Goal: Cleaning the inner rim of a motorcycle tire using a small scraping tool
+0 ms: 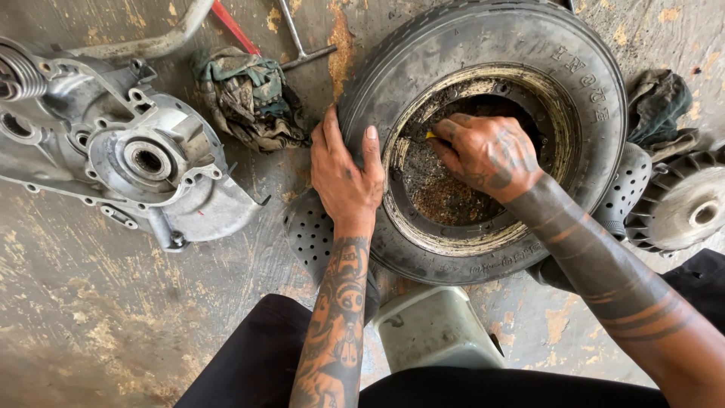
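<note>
A small black tyre (574, 83) on a rusty, dirty wheel rim (445, 193) lies flat on the floor in front of me. My left hand (345, 170) presses flat on the tyre's left sidewall, fingers spread. My right hand (487, 155) reaches inside the rim's hollow, closed on a small tool with a yellow end (430, 135) that touches the rim's inner wall. Most of that tool is hidden by my fingers.
A grey metal engine casing (143, 159) lies at the left. A dirty rag (249, 94) sits beside the tyre, with a red-handled tool (232, 26) and a metal T-bar (302, 41) behind it. A finned round part (683, 200) and perforated cover (627, 189) lie right. A pale stool (434, 329) stands below.
</note>
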